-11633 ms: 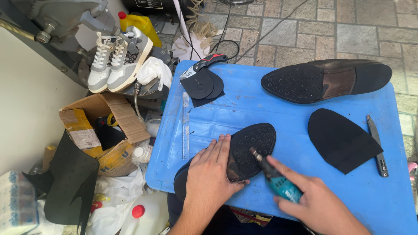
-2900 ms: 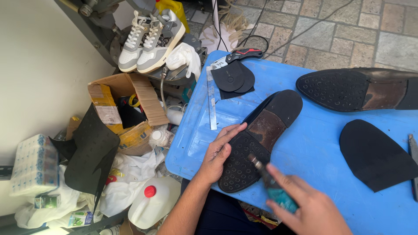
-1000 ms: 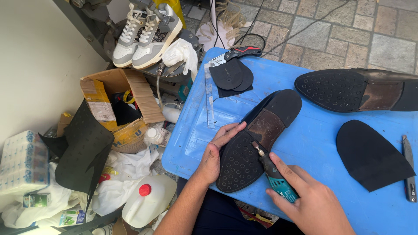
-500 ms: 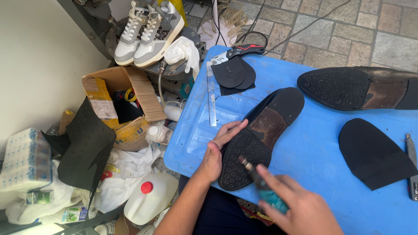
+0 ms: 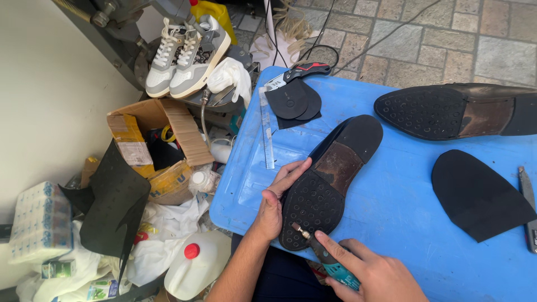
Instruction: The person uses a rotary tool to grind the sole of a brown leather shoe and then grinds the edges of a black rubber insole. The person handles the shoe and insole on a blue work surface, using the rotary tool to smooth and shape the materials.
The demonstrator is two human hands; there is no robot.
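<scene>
Right hand: the right hand (image 5: 375,277) was wrapped around a small teal rotary tool (image 5: 327,262), fingers pinching the body, bit tip sitting right at the toe edge of the sole.
Left hand: the left hand (image 5: 275,198) lay flat-ish along the left side of the dress shoe (image 5: 327,179), fingers stretched out and pressing it down, thumb at the sole's edge.
Shoe: it was sole-up on the blue bench (image 5: 391,223), between the two hands, toe toward the person, studded rubber half sole on the front.
How I'd do it: keep that left hand firm so the shoe can't rock, and run the bit lightly along the edge instead of digging in, I reckon.
Right of the hands: a loose black sole piece (image 5: 478,196), well apart.
Beyond the hands: a second shoe (image 5: 458,111) sole-up, plus a metal ruler (image 5: 267,134) and dark round heel pieces (image 5: 292,102).
Far left: sneakers (image 5: 187,50) up on a stand, cardboard box (image 5: 154,145) on the floor.
</scene>
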